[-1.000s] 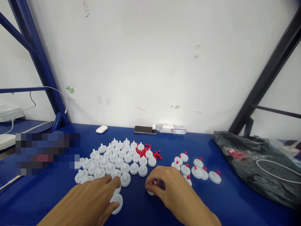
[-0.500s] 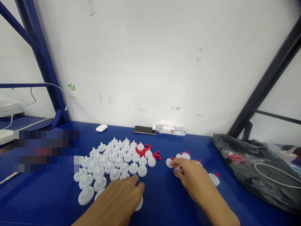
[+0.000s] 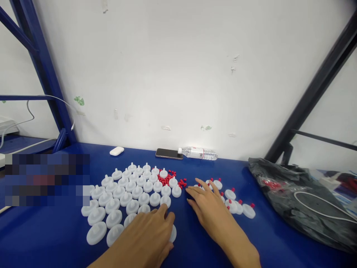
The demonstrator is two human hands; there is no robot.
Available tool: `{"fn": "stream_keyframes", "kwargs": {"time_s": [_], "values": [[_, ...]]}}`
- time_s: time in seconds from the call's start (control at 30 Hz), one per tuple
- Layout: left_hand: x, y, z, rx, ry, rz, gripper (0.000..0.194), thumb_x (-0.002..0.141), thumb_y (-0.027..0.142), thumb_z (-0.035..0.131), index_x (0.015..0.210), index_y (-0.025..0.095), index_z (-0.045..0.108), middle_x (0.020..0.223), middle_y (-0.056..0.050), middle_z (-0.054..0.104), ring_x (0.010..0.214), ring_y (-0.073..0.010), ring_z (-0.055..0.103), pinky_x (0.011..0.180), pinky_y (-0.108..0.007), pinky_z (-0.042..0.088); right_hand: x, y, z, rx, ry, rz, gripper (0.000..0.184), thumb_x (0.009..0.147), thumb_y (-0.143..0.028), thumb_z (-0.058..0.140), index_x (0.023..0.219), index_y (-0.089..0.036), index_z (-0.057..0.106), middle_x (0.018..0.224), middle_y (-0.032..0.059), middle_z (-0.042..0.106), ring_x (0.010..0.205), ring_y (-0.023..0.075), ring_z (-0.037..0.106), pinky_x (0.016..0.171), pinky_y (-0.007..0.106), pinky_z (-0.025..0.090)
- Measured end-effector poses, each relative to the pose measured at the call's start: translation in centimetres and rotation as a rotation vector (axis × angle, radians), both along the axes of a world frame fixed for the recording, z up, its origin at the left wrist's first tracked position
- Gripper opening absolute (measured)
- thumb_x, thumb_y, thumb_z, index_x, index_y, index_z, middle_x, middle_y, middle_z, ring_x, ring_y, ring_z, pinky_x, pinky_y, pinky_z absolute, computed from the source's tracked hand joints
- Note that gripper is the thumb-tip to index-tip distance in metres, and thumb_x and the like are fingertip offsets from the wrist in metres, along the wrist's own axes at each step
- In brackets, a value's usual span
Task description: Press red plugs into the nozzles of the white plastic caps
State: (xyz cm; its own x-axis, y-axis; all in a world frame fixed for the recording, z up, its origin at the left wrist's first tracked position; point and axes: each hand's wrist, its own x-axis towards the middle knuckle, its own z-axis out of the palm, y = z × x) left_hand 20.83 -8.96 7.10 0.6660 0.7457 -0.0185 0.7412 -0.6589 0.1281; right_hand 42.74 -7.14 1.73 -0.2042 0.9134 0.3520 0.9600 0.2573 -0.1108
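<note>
My left hand (image 3: 152,227) is curled over the near right edge of a large group of white plastic discs (image 3: 114,218), each with a short nozzle on top. A white disc (image 3: 173,234) shows between its fingers and thumb, mostly hidden by the hand. To the right, my right hand (image 3: 205,199) has its fingers spread, palm down and holding nothing visible. It covers part of a smaller group of white discs with red caps (image 3: 248,210). Loose small red caps (image 3: 166,179) lie in a pile beyond the large group.
Along the wall lie a white case (image 3: 116,151), a phone (image 3: 169,154) and a clear plastic bottle (image 3: 198,153). A black plastic bag (image 3: 315,219) with a small bag of red caps (image 3: 275,184) sits at the right. Blue metal posts (image 3: 52,74) rise at the left.
My right hand has shifted left and its fingers have spread, uncovering several red-capped discs. My left hand has moved slightly right with the white disc. The view has turned a little.
</note>
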Motion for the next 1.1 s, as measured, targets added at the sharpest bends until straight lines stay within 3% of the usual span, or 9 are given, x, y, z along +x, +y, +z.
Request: {"fn": "stream_keyframes", "kwargs": {"time_s": [0.17, 0.37, 0.6, 0.73, 0.9, 1.1], "values": [[-0.1, 0.5, -0.2, 0.000, 0.049, -0.010, 0.034, 0.092, 0.007, 0.048, 0.116, 0.022, 0.066, 0.114, -0.010, 0.073, 0.099, -0.0248, 0.073, 0.085, -0.035, 0.057, 0.3, 0.3, 0.5, -0.008, 0.058, 0.019, 0.024, 0.098, -0.009, 0.059, 0.101, -0.025, 0.078, 0.103, 0.0038, 0.081, 0.131, 0.0311, 0.061, 0.122, 0.063, 0.024], [0.0, 1.0, 0.6, -0.042, 0.129, -0.018, 0.045, 0.091, 0.003, 0.046, 0.125, 0.023, 0.066, 0.120, -0.010, 0.071, 0.104, -0.0326, 0.073, 0.084, -0.051, 0.060, 0.9, 0.2, 1.1, -0.008, 0.066, -0.024, 0.027, 0.094, -0.007, 0.062, 0.105, -0.026, 0.077, 0.109, 0.0040, 0.080, 0.128, 0.0327, 0.063, 0.119, 0.065, 0.026], [0.1, 0.8, 1.1, -0.062, 0.141, -0.003, 0.038, 0.095, 0.007, 0.048, 0.124, 0.023, 0.068, 0.120, -0.011, 0.071, 0.103, -0.0317, 0.073, 0.086, -0.050, 0.060, 1.6, 0.5, 0.7, 0.064, 0.005, -0.005, 0.026, 0.097, -0.008, 0.057, 0.092, -0.025, 0.076, 0.098, 0.0050, 0.080, 0.112, 0.0279, 0.069, 0.118, 0.063, 0.029], [0.1, 1.1, 0.6, -0.023, 0.118, -0.002, 0.037, 0.097, 0.010, 0.045, 0.125, 0.021, 0.067, 0.127, -0.015, 0.068, 0.107, -0.0343, 0.072, 0.087, -0.053, 0.061, 1.5, 0.5, 1.2, 0.010, 0.004, 0.015, 0.026, 0.097, -0.009, 0.058, 0.090, -0.025, 0.077, 0.097, 0.0062, 0.079, 0.109, 0.0278, 0.069, 0.117, 0.063, 0.029], [-0.1, 1.6, 0.1, 0.094, 0.107, 0.010, 0.040, 0.099, 0.010, 0.041, 0.130, 0.019, 0.065, 0.129, -0.017, 0.067, 0.106, -0.0348, 0.073, 0.083, -0.054, 0.062, 0.4, -0.6, 3.0, -0.105, 0.277, 0.105, 0.018, 0.098, -0.014, 0.065, 0.102, -0.028, 0.075, 0.107, 0.0016, 0.078, 0.114, 0.0244, 0.067, 0.123, 0.060, 0.021], [-0.1, 1.8, 0.5, 0.143, 0.140, 0.017, 0.036, 0.101, 0.011, 0.041, 0.124, 0.020, 0.067, 0.117, -0.014, 0.070, 0.098, -0.0330, 0.073, 0.077, -0.053, 0.062, -1.1, -1.8, 4.3, -0.244, 0.570, 0.282, 0.008, 0.098, -0.031, 0.070, 0.104, -0.033, 0.074, 0.109, -0.0032, 0.077, 0.111, 0.0214, 0.066, 0.120, 0.047, 0.029]]}}
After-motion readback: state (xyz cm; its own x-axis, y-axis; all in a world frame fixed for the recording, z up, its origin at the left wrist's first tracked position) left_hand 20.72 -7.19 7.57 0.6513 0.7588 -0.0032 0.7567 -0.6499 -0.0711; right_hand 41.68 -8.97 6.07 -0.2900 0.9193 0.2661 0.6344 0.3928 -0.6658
